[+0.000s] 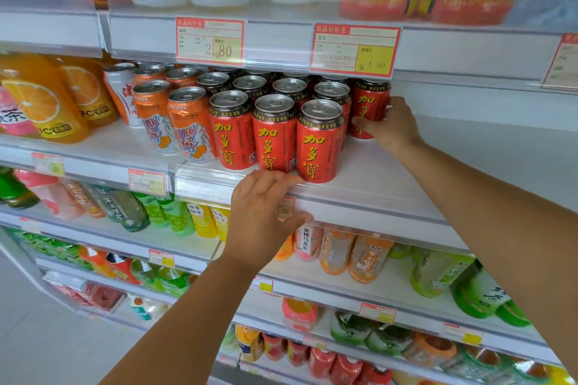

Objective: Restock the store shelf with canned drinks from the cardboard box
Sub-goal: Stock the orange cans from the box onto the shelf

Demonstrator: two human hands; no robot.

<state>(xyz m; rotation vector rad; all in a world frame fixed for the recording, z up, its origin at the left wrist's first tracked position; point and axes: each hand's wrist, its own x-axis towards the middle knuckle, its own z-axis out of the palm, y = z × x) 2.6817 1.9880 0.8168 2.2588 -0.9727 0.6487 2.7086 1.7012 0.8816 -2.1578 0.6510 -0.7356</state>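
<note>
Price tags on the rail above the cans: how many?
3: left price tag, middle price tag, and a right price tag cut off at the frame edge. More may lie out of frame.

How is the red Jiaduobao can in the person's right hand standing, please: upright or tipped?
Upright: the red Jiaduobao can has its lid end uppermost and stands parallel to the neighbouring cans; the right hand grips its side.

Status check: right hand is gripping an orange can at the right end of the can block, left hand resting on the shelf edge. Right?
One thing is off: the can the right hand grips is a red can, not orange. The orange cans stand at the left side of the block. The left hand does rest on the shelf edge. The head view shows it.
</note>
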